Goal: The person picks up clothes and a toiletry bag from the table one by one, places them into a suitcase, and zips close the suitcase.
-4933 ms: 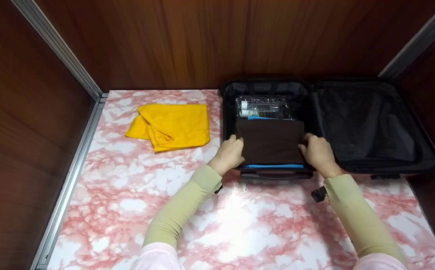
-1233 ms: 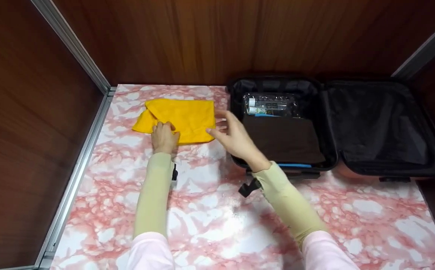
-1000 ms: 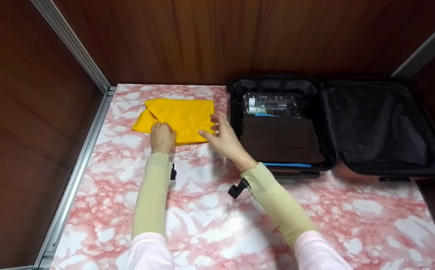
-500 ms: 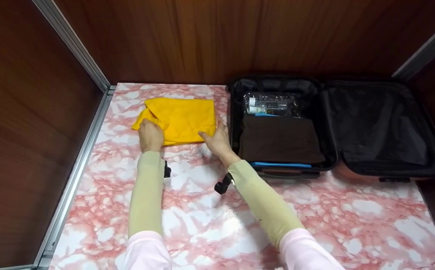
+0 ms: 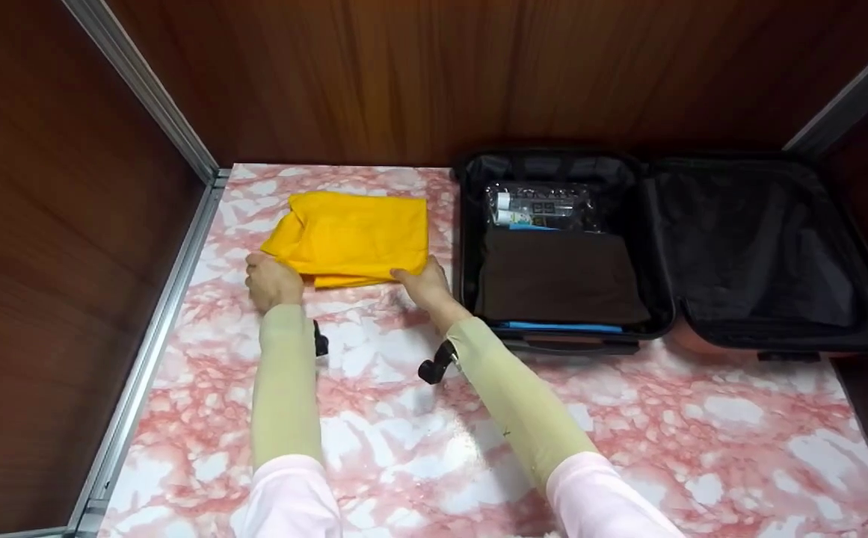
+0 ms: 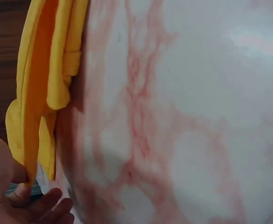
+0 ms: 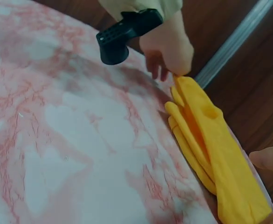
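"Where was the yellow cloth (image 5: 362, 235)?"

"On the marbled surface (image 5: 404, 463), folded, with a strip of surface between it and the wooden wall (image 5: 314, 82) behind. To its right, a narrow gap separated it from the open suitcase (image 5: 465, 246)."

"And on the other side?"

"The left hand (image 5: 273, 282) was at the cloth's near left corner, and more surface showed between that hand and the metal rail (image 5: 167, 306). The widest stretch lay on the near side, between the forearms."

"Was the left hand gripping?"

"Yes. From the head view its knuckles covered the hold, but the left wrist view showed its fingers (image 6: 48, 203) and thumb, with the cloth's tip pinched between thumb and finger. That view also showed the layers side-on, parted along the fold."

"The right hand (image 5: 428, 286)?"

"Its thumb lay over the near right corner. The other fingers were mostly hidden past the edge, and the right wrist view cut the hand off at the border, so I could not tell whether they had closed."

"What did only the head view take in?"

"The suitcase, holding a folded brown cloth (image 5: 561, 276) and a clear pouch (image 5: 542, 205) with white-capped containers. Glare and dark print made the pouch's other contents hard to make out."
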